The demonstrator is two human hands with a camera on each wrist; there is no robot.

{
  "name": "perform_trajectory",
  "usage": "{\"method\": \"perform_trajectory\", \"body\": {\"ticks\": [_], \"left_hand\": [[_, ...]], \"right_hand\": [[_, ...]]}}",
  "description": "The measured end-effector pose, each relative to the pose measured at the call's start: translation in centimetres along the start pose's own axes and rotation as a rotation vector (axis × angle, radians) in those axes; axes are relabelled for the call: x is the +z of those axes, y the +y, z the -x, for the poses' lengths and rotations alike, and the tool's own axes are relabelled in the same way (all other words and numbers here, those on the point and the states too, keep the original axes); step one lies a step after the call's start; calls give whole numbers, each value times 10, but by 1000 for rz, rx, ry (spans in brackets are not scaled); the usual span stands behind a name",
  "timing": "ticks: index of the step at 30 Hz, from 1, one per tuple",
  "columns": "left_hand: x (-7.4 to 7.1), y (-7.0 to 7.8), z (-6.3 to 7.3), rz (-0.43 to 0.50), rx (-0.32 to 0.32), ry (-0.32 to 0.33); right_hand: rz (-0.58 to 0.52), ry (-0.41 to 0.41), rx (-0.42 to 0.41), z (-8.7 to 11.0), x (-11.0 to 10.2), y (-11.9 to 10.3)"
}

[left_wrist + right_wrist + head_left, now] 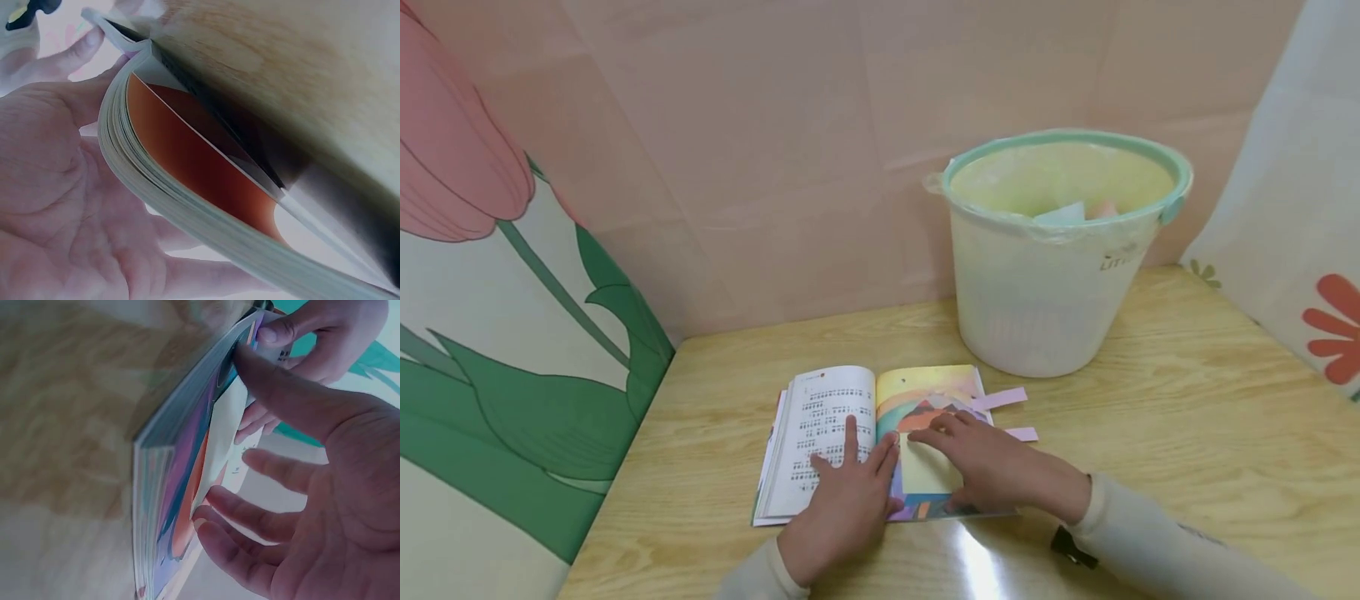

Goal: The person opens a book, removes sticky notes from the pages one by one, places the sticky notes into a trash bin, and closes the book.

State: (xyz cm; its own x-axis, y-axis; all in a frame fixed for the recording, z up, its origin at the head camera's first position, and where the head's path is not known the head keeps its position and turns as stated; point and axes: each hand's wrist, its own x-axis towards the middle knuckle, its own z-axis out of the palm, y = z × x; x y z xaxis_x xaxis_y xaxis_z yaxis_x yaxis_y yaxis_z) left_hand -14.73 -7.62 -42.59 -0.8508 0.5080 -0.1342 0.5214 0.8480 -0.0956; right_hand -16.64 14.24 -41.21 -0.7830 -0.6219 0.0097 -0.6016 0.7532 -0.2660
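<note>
An open book (820, 446) lies on the table, with text on its left page and a colourful picture (925, 383) on its right page. A pale yellow sticky note (927, 468) lies on the picture. My left hand (850, 496) rests with spread fingers over the text page and the inner margin, its fingertips at the note's left edge. My right hand (992, 462) reaches across the right page, its fingers touching the note (220, 434). In the left wrist view, the palm (62, 187) lies over the curved page edges (169, 194).
Two pink paper tabs (1000, 398) stick out from the book's right side. Behind it stands a whitish bucket (1037, 292) with a green rim and a plastic liner, papers (1063, 214) inside. A small black clip (1072, 547) is by the right sleeve. Printed cloth hangs around the wooden table (1217, 433).
</note>
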Motion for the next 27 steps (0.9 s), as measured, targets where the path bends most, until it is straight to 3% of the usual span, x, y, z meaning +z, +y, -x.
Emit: {"method": "perform_trajectory", "body": {"ticks": [4,8,22,27], "left_hand": [[0,0,1,-1,2,-7],[0,0,1,-10,4,0],[-3,2,3,-67,1,39],[-2,0,3,-88,2,45]], "right_hand": [[-5,-8,46,-2,2,3],[26,23,28,-5,2,5],[113,268,-116,-8,-8,11],[102,314,-84,-7,-14,13]]}}
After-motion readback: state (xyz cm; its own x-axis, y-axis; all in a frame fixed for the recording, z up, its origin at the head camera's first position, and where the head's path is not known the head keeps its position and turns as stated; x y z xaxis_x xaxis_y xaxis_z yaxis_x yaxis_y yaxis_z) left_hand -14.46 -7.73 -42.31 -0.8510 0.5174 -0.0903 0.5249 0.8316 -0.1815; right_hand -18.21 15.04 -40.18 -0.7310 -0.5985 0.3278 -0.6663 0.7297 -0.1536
